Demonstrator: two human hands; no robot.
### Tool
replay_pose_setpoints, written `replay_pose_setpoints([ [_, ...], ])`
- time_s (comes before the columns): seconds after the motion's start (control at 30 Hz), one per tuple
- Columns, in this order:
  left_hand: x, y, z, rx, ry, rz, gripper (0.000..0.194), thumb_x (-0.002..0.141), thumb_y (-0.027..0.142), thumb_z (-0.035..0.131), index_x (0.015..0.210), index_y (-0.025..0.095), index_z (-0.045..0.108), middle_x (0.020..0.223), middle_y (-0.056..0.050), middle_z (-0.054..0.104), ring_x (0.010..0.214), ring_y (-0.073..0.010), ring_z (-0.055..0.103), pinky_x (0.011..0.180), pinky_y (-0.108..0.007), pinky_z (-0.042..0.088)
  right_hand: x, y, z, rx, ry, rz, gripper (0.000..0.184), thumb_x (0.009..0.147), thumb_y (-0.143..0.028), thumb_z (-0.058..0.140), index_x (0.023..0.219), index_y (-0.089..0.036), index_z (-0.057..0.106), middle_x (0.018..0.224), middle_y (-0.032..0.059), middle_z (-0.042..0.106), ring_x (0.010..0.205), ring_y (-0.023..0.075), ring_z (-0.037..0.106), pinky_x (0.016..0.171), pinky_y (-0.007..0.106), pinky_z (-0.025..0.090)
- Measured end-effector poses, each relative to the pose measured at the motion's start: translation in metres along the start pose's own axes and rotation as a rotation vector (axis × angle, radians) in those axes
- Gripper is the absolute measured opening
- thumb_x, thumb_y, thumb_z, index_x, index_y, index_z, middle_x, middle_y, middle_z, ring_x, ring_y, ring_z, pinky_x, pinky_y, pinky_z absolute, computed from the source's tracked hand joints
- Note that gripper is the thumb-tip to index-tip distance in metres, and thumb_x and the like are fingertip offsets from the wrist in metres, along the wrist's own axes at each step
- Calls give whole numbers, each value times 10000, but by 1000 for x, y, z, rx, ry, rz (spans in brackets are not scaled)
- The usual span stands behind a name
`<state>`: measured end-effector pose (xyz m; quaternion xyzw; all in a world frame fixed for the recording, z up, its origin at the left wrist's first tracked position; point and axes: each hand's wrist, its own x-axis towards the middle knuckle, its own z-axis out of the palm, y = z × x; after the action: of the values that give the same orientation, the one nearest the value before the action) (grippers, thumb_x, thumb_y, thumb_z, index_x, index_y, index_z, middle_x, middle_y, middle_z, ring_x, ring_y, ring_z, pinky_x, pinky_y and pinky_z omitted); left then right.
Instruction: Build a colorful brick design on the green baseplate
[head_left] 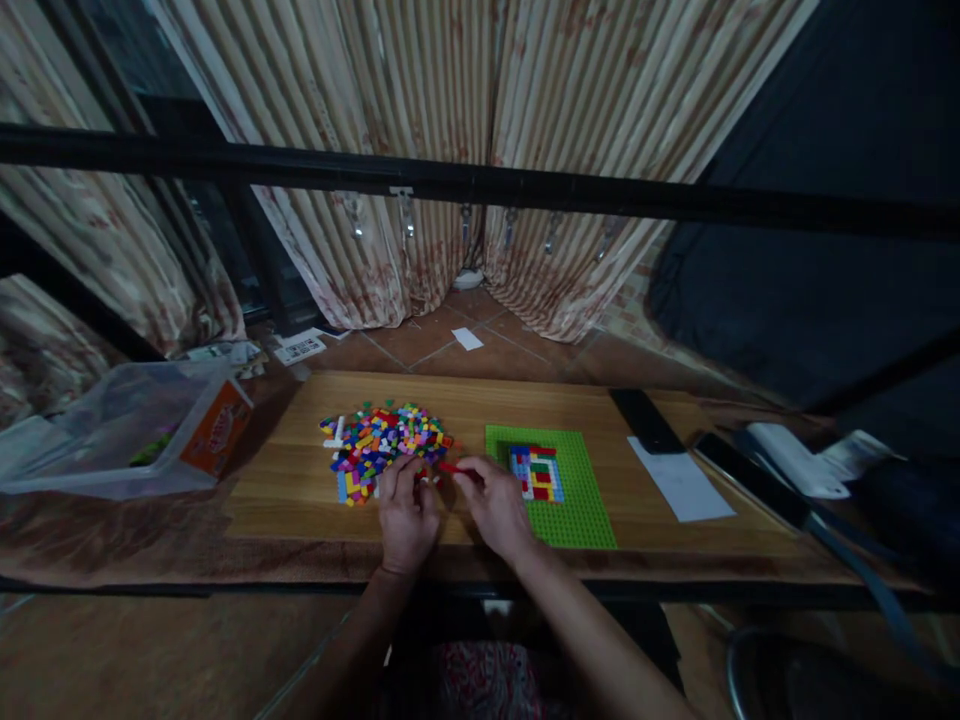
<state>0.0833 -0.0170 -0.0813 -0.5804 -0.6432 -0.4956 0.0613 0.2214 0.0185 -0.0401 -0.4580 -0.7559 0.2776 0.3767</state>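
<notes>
A heap of small toy bricks (394, 435) in many colours lies on the wooden board. My left hand (407, 515) rests at the near edge of this heap, its fingers curled down among the bricks; what lies under the fingertips is hidden. Between the thumb and fingers of my right hand (496, 505) is a red brick (450, 467), held just right of the heap. Beside that hand, a green baseplate (589, 500) carries a low, roughly square build (536, 473) of red, blue, white, yellow and green bricks. My right hand partly covers the plate's left side.
A clear plastic box (112, 480) with an orange label stands left of the wooden board (277, 480). Toward the right lie a black phone (646, 420), a white paper (682, 485) and another dark phone-like slab (750, 480). A dark bar (480, 180) crosses in front of the curtains.
</notes>
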Motion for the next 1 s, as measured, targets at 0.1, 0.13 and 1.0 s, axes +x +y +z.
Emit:
replay_pose_setpoints([
  [0.1, 0, 0, 0, -1, -15, -3, 298, 805, 130, 487, 1086, 159, 583, 1097, -115, 569, 1069, -236, 537, 940, -401, 455, -23, 3, -16, 152, 67, 92, 123, 830, -270, 550, 808, -223, 662, 808, 16, 643, 750, 158, 598, 682, 263, 466],
  [0.13, 0, 0, 0, -1, -18, -5, 293, 804, 134, 492, 1080, 160, 587, 1096, -114, 572, 1065, -235, 539, 937, -399, 457, -30, 6, -23, 176, 93, 118, 122, 818, -279, 563, 777, -220, 662, 793, 16, 641, 748, 159, 598, 678, 263, 467],
  [1.0, 3, -2, 2, 14, -38, 31, 218, 803, 165, 510, 989, 169, 623, 1056, -101, 587, 1033, -234, 567, 914, -403, 484, -1, 109, -88, 121, 317, 151, 155, 765, -283, 615, 856, -245, 735, 899, 42, 698, 919, 205, 597, 870, 395, 460],
])
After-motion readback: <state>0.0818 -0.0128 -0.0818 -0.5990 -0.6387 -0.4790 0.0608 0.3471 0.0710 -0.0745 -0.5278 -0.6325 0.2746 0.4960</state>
